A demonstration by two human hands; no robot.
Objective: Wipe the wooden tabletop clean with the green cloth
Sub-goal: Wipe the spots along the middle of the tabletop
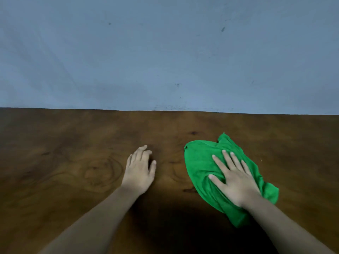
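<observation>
The right hand (233, 177) lies flat with its fingers spread wide, palm pressing down on the green cloth (201, 162); that broad, open press likely serves to keep as much fabric as possible against the wood while it is pushed around. The cloth is bunched and rumpled beneath the hand, sticking out past the fingertips toward the wall (165, 52) and trailing back beside the wrist. To the left of the cloth, a little apart from it, the left hand (140, 168) rests on the bare worktop (73, 171) with fingers relaxed and gently bent, holding nothing, probably to brace the body. The dark, grained worktop runs from the cloth to the blue-grey wall behind.
</observation>
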